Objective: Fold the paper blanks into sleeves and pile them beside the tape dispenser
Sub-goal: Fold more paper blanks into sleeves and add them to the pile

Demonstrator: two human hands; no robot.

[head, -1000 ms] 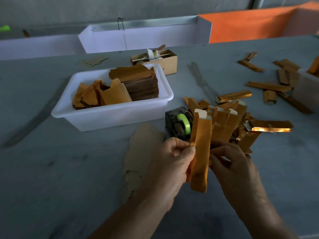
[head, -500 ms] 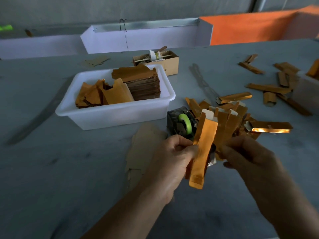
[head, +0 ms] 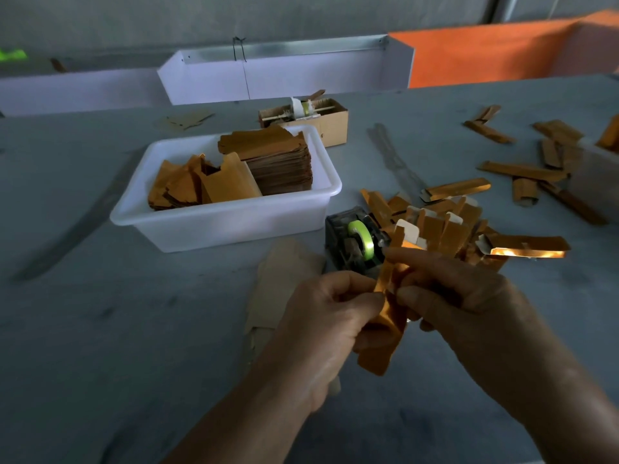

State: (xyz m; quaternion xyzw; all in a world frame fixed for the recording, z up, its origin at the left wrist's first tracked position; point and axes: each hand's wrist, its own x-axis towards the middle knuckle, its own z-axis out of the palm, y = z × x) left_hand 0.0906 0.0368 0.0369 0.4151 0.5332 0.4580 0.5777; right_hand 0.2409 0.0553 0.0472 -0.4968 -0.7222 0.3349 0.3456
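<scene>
A grey worktop (head: 100, 329) is stretching back to a grey wall. Above it, the left hand (head: 321, 329) and right hand (head: 459, 296) are both pinching an orange sleeve (head: 385, 336), just in front of the tape dispenser (head: 355, 242) and the sleeve pile (head: 445, 226).

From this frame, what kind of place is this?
Likely a small hand-assembly packaging workbench: a white tub stacked with paper blanks, a tape dispenser and a pile of folded sleeves beside it.
</scene>
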